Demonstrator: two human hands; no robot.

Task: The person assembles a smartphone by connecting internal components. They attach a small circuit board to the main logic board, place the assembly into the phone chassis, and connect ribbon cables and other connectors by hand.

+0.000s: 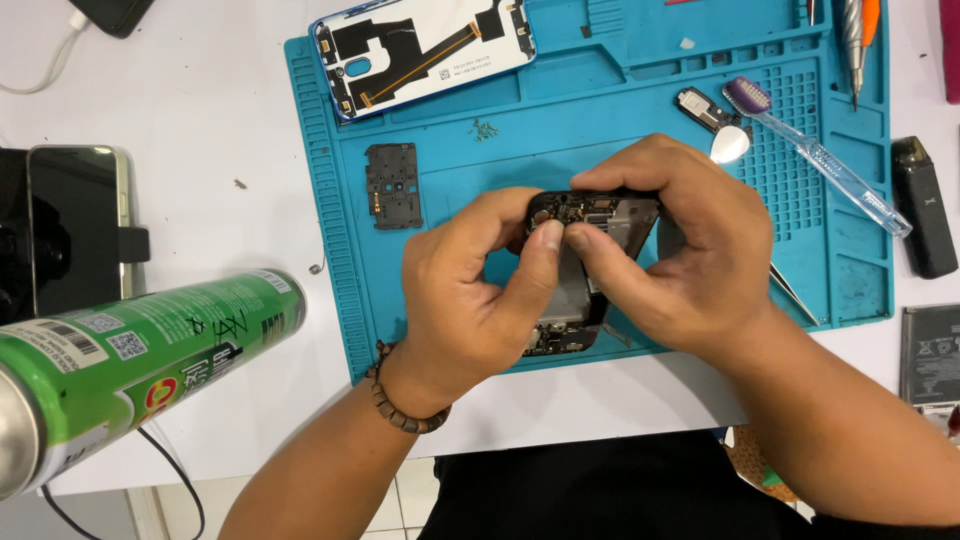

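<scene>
Both thumbs and forefingers pinched together at the top edge of an opened phone body [600,215], which the left hand [470,295] and the right hand [680,255] held between them just above a blue work mat [600,110]; the fingers were closed narrowly on its upper end, while its lower end showed below the left palm. The mat lay on a white table [200,120]. On the mat, a small black cover plate [393,185] lay left of the hands, tiny screws [485,128] above it, and a phone back shell [425,48] at the top. A clear-handled brush [815,155] lay to the right, tweezers [795,295] partly hidden behind the right hand. A green spray can [130,360] lay at the left, beside a dark phone [75,225] in a stand.
</scene>
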